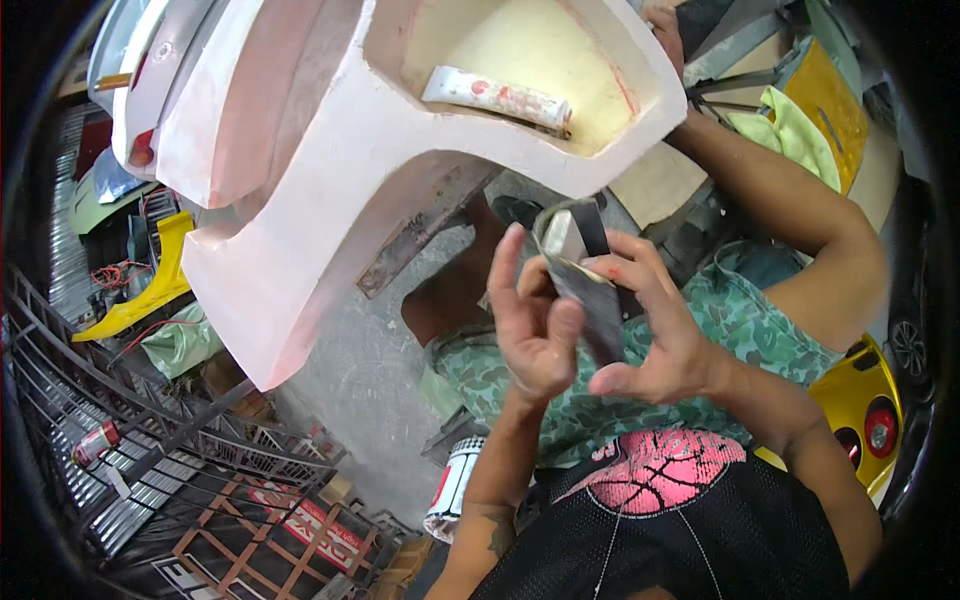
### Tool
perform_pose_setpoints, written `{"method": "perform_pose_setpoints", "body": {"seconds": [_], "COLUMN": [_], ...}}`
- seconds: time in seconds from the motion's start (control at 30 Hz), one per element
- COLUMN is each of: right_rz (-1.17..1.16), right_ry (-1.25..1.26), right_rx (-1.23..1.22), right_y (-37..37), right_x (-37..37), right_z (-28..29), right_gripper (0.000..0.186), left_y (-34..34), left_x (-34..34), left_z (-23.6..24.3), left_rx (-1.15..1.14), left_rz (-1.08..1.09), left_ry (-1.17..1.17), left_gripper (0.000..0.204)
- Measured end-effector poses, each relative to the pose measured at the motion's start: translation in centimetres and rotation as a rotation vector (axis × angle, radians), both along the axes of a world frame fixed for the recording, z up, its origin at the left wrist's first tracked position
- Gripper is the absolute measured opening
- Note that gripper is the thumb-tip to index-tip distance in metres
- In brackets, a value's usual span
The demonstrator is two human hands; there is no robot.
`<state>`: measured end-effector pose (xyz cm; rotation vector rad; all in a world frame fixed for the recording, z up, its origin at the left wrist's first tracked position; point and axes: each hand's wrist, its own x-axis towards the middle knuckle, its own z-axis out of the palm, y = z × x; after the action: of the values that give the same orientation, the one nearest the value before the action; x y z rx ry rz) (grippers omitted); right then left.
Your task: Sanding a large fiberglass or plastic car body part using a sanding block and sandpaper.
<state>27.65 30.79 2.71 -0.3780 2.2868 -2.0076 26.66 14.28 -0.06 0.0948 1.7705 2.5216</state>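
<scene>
In front of my lap, my right hand point(665, 325) grips a pale sanding block point(566, 236) with dark grey sandpaper point(592, 305) wrapped round it. The paper stands away from the block at its upper end. My left hand point(535, 335) is beside it, index finger raised and thumb apart, the other fingers bent near the paper; whether they touch it I cannot tell. Just beyond the hands is a large whitish-pink moulded body panel point(330, 200). In its cream-coloured hollow lies a stained white tube point(500, 97).
Camouflage shorts point(640, 385) cover my lap; a bare limb point(780, 185) bends up along the right. Beyond are a yellow-green cloth point(800, 135) and yellow panel point(850, 115). A yellow part with round red lamps point(880, 425) stands lower right, a metal rack point(180, 440) lower left.
</scene>
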Motion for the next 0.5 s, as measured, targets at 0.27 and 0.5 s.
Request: {"method": "perform_pose_setpoints", "body": {"seconds": [0.27,0.5], "right_rz": [0.141,0.384], "right_ry": [-0.179,-0.181], "right_rx": [0.0,0.055], "right_y": [-0.5,0.9], "right_x": [-1.7,-1.9], "right_z": [-0.1,-1.4], "right_gripper": [0.053,0.08], "left_y": [-1.5,-3.6], "left_x": [1.0,2.0], "left_z": [-0.6,-1.8], "left_rx": [0.148,-0.109], "left_rz": [-0.02,0.038], "left_ry": [-0.09,-0.162], "left_gripper": [0.094,0.073]}}
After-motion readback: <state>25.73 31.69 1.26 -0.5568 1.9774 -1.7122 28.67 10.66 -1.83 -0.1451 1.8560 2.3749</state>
